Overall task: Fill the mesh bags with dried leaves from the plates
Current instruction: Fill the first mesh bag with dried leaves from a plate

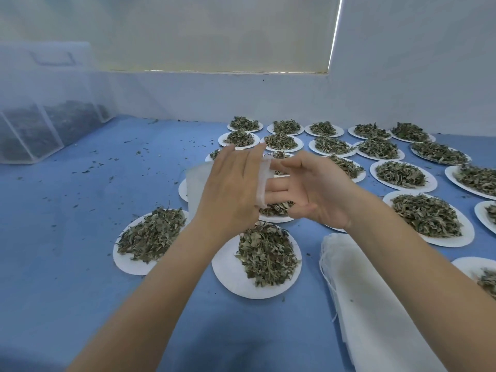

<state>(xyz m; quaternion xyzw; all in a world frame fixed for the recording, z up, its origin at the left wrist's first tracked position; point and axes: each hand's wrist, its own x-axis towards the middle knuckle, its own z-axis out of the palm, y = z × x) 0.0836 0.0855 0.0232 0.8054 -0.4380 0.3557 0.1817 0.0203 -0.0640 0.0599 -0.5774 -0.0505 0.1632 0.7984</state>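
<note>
Pinching the empty mesh bag [197,187] mouth, the left hand [233,187] and right hand [314,193] spread it; a slack grip could spill leaves over the worktop [80,237].

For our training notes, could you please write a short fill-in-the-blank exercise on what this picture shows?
1. The dried leaves lie in heaps on white ____.
2. The plates stand on a ____ surface.
3. Both hands, the left hand and the right hand, work at an empty white mesh ____ above the plates.
4. The stack of spare mesh bags lies to the person's ____.

Missing words: plates; blue; bag; right.
</note>
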